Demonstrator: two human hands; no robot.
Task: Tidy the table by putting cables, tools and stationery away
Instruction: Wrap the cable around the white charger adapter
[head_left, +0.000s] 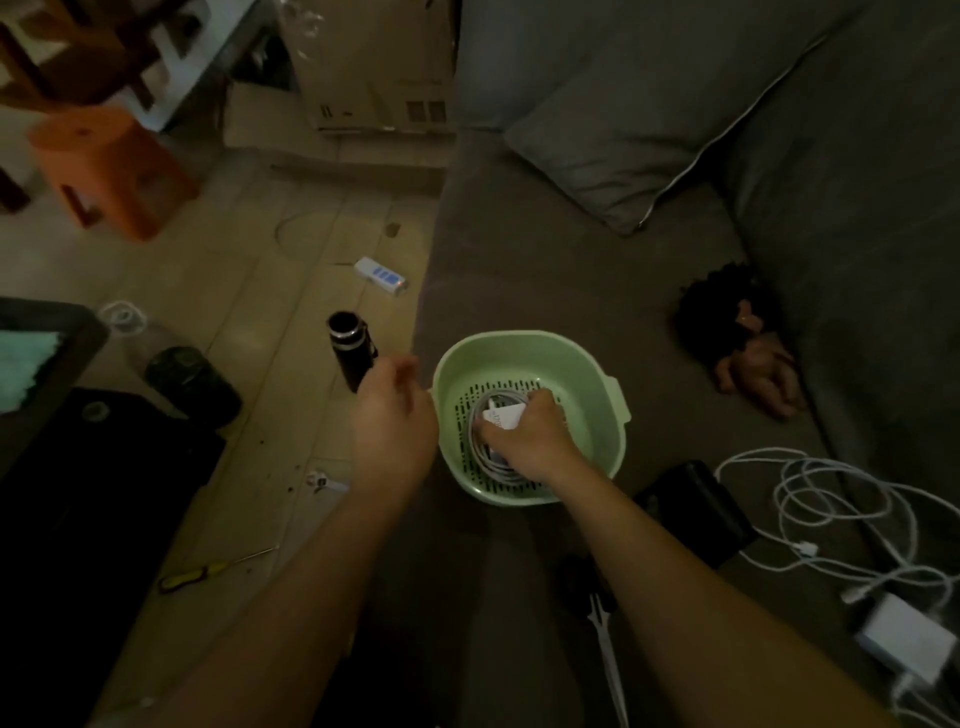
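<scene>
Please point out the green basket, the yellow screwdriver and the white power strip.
green basket (519, 340), head view, far rim.
yellow screwdriver (192, 575), head view, handle.
white power strip (381, 275), head view, top face.

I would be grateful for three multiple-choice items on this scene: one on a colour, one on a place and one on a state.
1. What colour is the basket?
A. orange
B. light green
C. black

2. Where does the screwdriver lie?
A. on the floor
B. in the basket
C. on a shelf

3. What is the right hand doing?
A. lying flat and open
B. holding nothing in mid-air
C. gripping the charger inside the basket

Key:
1 B, since its rim and walls are pale green.
2 A, since it lies on the tiles at lower left, apart from the basket.
3 C, since its fingers curl over the white charger and its coiled cable on the basket's slotted bottom.
</scene>
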